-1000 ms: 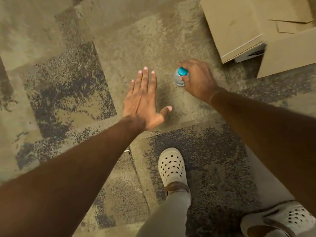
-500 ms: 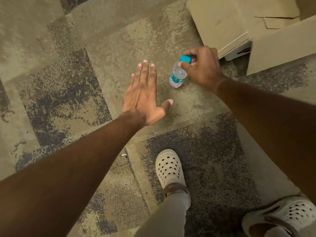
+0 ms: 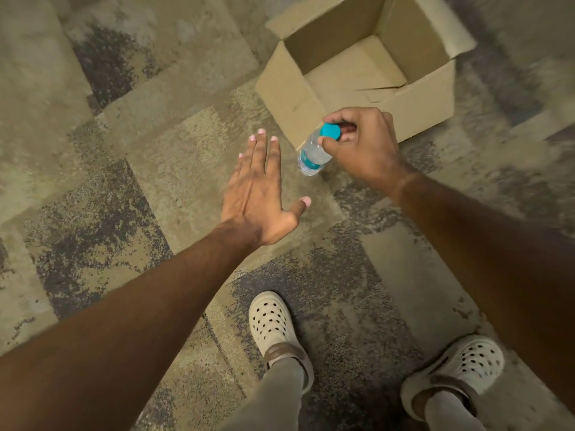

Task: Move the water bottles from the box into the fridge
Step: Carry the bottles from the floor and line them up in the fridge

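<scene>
Patchy tan and charcoal carpet (image 3: 130, 169) fills my view, and I am looking straight down at it. Compared with half a second ago, much more of the cardboard box (image 3: 298, 98) shows: then I saw only a corner and a flap at the top right, now its open inside is visible, with nothing in the part I can see. Both arms sit much as they did.

Starting at the left, my left hand (image 3: 258, 194) hovers flat over the carpet, fingers straight and close together, thumb spread out to the side, holding nothing. Just beside it, to the right, hangs the water bottle (image 3: 311, 157), apart from those fingers and in front of the box's near corner. It is small and clear, with a teal cap (image 3: 330, 131) and a teal band of label round its body, and it tilts so its base points down and to the left. My right hand (image 3: 364, 144) pinches it at the cap and neck, thumb and fingertips curled around the top.

Lower down, between my forearms, are my two cream perforated clogs (image 3: 270, 321) and grey trouser legs (image 3: 280, 396).
</scene>
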{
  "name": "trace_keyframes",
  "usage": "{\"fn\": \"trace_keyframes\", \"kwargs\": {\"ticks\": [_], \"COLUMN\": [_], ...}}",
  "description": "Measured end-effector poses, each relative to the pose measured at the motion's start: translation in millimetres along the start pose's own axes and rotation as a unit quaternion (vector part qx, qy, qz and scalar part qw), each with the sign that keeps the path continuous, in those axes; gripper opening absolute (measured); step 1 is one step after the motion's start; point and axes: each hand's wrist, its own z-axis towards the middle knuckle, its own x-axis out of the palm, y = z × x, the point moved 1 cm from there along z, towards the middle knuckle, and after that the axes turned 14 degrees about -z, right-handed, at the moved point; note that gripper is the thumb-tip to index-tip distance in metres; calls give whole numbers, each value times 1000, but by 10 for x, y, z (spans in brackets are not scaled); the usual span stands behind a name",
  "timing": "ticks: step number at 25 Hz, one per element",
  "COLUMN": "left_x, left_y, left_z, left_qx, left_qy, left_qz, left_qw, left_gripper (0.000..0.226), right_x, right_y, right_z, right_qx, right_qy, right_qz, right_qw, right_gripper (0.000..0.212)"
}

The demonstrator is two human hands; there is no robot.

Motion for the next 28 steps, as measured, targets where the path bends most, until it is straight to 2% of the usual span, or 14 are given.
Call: {"fn": "trace_keyframes", "kwargs": {"ticks": [5,11,17,28], "left_x": [-130,-267,-312,-210], "left_y": [-932,-2408,-3921,-6638], "left_z": [23,171,291,153], "left_qx": [53,160,282,440], "left_qy": [4,1,11,4], "left_qz": [-8,-11,-12,54], "left_qw": [999,987,959,896], "left_gripper": [102,103,105,104], "right_x": [-1017,-2396,-3692,-5867], "right_y": [-349,-855,-1399,-2421], "right_z": [-371,-888,-1489,-2648], "right_qx": [29,53,88,163], "right_qy": [-33,-125,-231,-383], "right_qz": [28,21,27,-8], "right_qw": [999,991,969,909], "right_gripper": [38,37,39,35]}}
